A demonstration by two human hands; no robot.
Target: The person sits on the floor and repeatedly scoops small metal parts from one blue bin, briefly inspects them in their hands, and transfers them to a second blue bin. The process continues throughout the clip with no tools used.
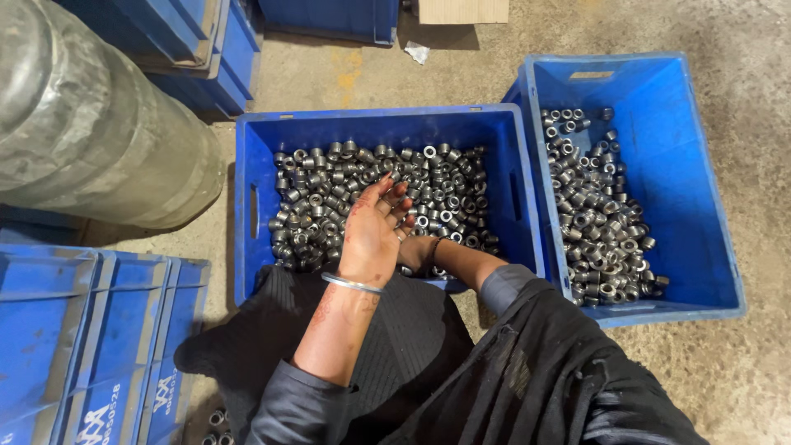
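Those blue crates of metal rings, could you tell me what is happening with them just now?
A person sits over the middle crate of small metal rings. Their left hand is raised, palm up, with a few rings on the fingers. The right hand reaches into the pile behind it, mostly hidden. A second crate alongside holds more rings.

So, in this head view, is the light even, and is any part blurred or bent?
Head view: soft, even light; the metal rings glint a little without strong glare; the left hand is sharp; the right hand sits shaded behind it; the grey roll at the top left looks bulged by lens distortion.
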